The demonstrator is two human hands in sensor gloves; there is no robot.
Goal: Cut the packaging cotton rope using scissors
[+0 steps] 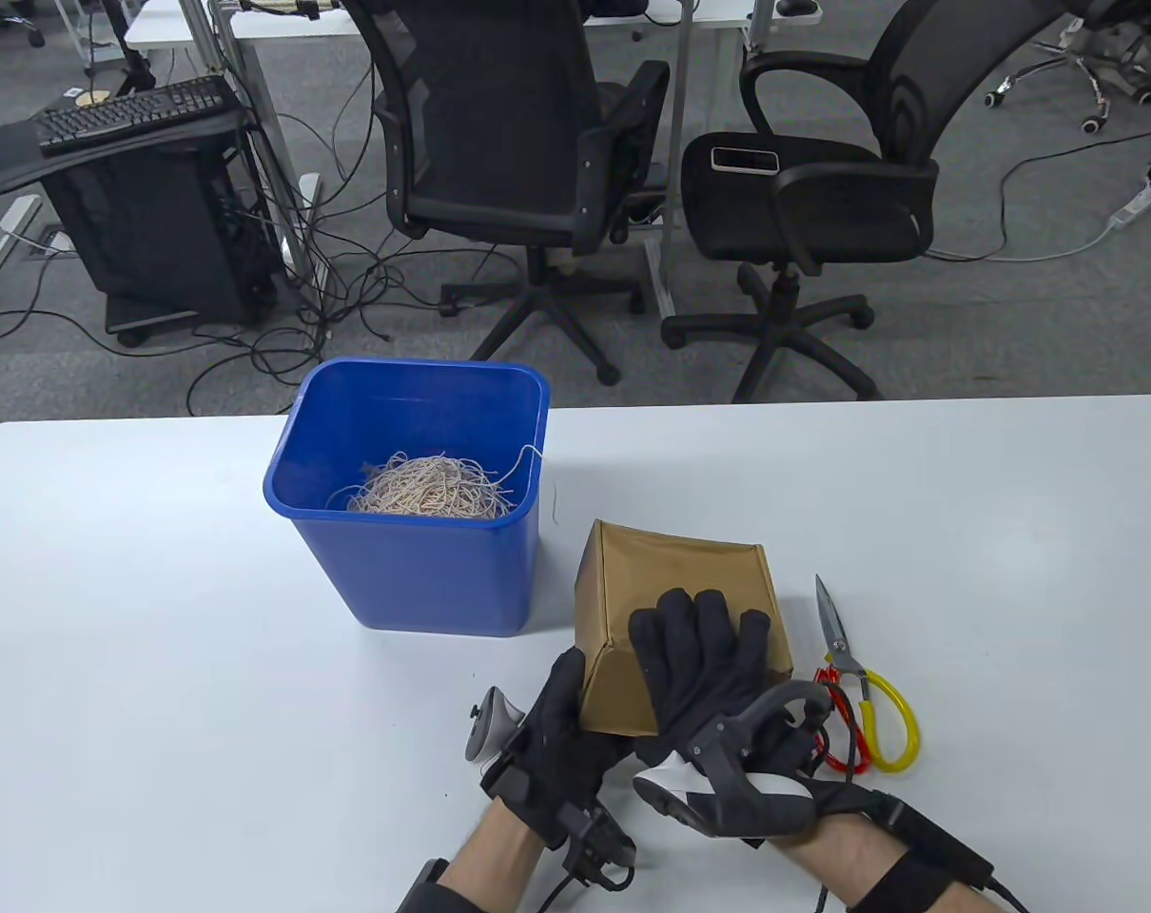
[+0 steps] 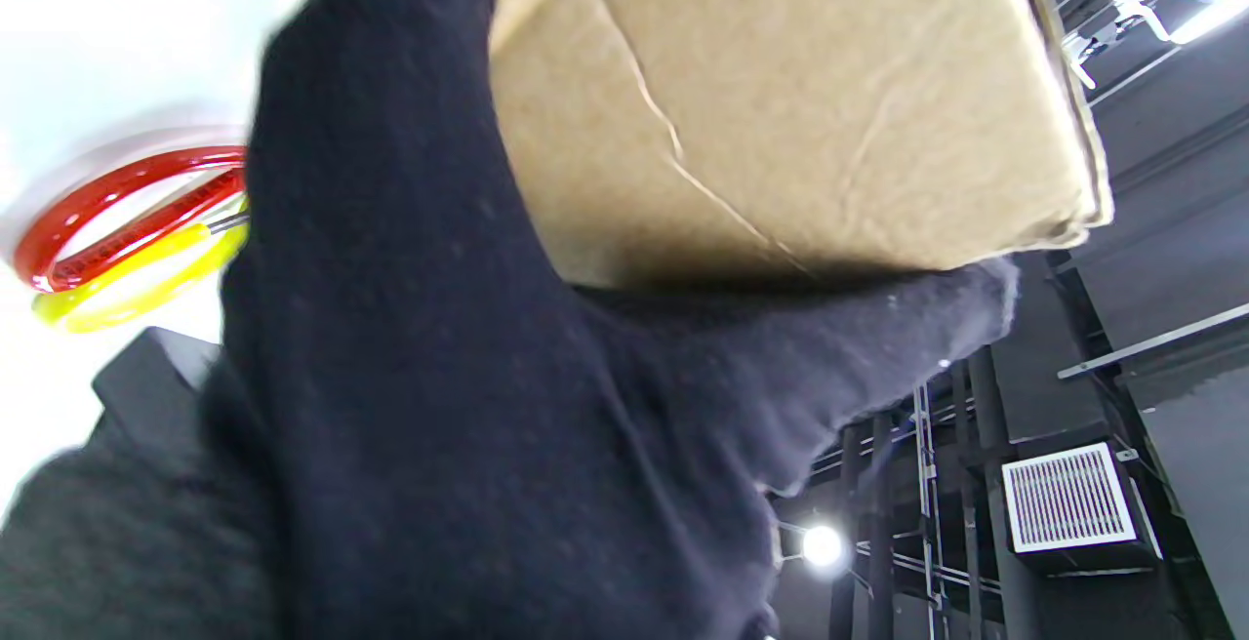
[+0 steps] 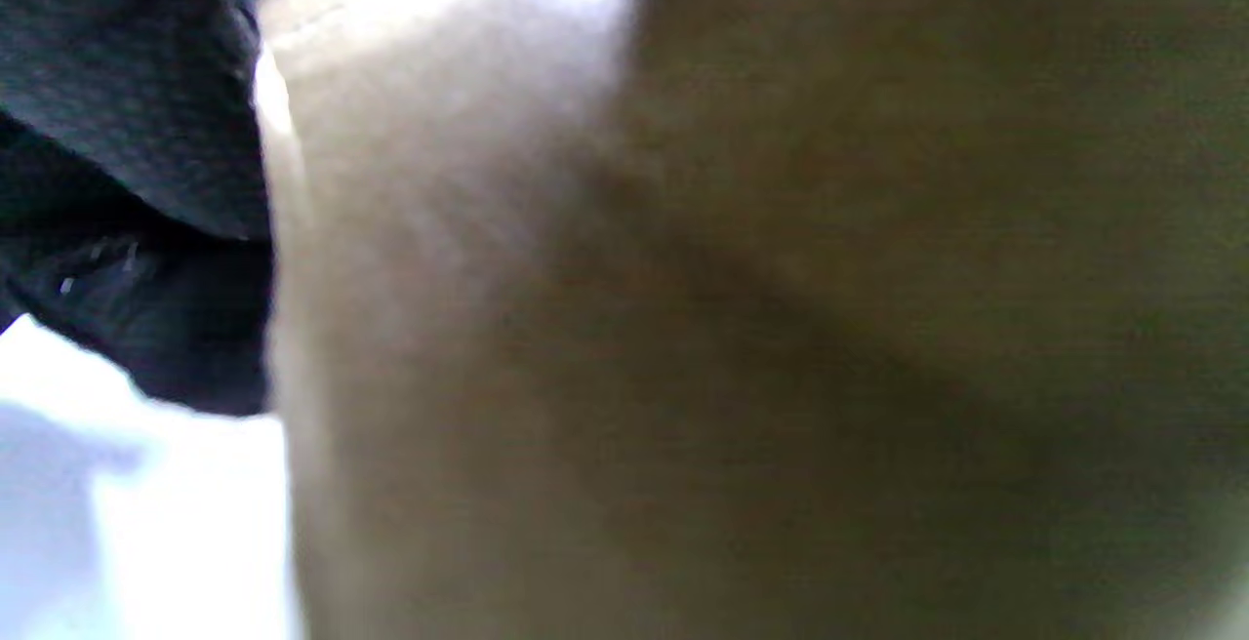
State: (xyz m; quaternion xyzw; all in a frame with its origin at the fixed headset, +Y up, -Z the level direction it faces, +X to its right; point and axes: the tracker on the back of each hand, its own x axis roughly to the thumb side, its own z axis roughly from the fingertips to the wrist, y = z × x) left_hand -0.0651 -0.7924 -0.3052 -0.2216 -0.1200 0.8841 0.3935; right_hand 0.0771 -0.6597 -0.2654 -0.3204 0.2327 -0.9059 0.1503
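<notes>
The right hand [image 1: 704, 666] covered the near part of the brown box [image 1: 680, 580], and its tracker hid part of the scissors' [image 1: 856, 680] red handle. The right wrist view was a blur of box. Both forearms ran off the near edge.

A blue bin [image 1: 414, 533] is standing on the white table [image 1: 138, 618]. Beyond the far edge, two black office chairs [image 1: 509, 143] are sitting on grey carpet — a keyboard [image 1: 138, 114] is resting on a black stand at left.
</notes>
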